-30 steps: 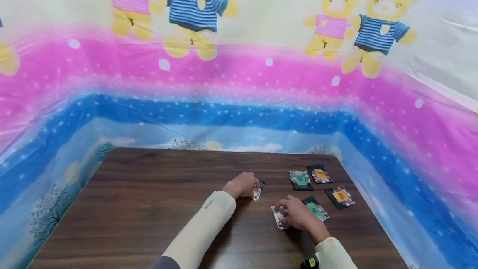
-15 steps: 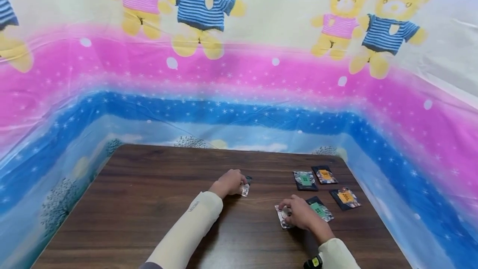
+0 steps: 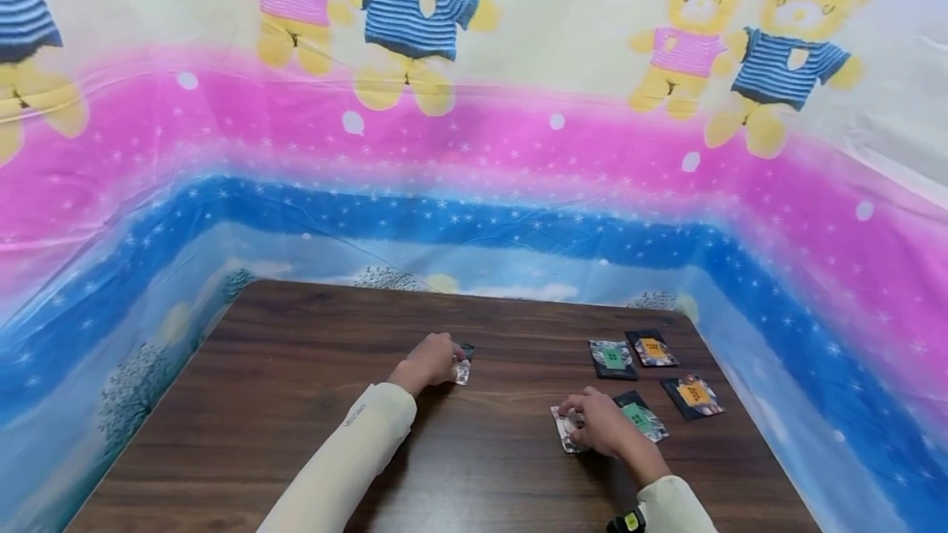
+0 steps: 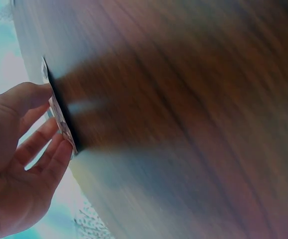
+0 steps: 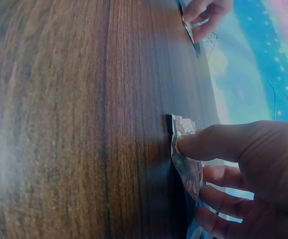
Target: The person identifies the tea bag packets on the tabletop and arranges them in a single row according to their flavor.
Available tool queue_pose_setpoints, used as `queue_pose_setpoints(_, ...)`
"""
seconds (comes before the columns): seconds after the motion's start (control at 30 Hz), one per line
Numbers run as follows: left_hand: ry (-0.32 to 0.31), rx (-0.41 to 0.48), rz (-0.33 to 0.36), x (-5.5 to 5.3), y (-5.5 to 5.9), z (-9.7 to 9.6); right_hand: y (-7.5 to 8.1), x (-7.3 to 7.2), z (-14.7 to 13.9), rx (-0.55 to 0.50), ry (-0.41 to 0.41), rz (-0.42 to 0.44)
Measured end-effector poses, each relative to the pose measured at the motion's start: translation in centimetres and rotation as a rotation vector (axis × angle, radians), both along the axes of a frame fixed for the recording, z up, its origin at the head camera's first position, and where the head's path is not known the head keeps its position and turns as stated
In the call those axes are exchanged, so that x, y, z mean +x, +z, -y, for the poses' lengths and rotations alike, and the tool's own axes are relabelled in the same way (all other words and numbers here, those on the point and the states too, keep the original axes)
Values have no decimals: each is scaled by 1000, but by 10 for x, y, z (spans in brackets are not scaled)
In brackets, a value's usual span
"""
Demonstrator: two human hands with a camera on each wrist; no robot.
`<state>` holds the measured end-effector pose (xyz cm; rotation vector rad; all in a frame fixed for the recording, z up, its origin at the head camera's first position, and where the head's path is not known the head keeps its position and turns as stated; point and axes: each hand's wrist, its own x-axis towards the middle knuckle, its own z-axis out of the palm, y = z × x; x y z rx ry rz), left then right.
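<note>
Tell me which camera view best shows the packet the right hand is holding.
The right wrist view: the packet appears large, its print visible despite the right hand gripping it. The head view shows it small and partly covered; the left wrist view does not show it.

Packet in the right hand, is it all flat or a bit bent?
A bit bent: in the right wrist view, the packet has a curved edge near where the right hand pinches it.
</note>
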<state>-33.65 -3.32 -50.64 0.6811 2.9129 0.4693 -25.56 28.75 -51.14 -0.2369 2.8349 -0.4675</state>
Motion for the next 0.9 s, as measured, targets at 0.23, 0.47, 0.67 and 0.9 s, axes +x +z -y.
queue_pose_setpoints(0.23, 16, 23, -4, 1, 0, 21, 2, 0, -1, -17, -14, -3)
queue_pose_setpoints(0.47, 69, 50, 16, 9, 0, 47, -2, -1, -2, -14, -12, 11)
queue_pose_setpoints(0.67, 84, 39, -16, 11, -3, 70, -5, -1, -3, -14, -4, 4)
queue_pose_setpoints(0.9, 116, 40, -6, 13, -1, 96, -4, -1, -3, -24, -4, -11)
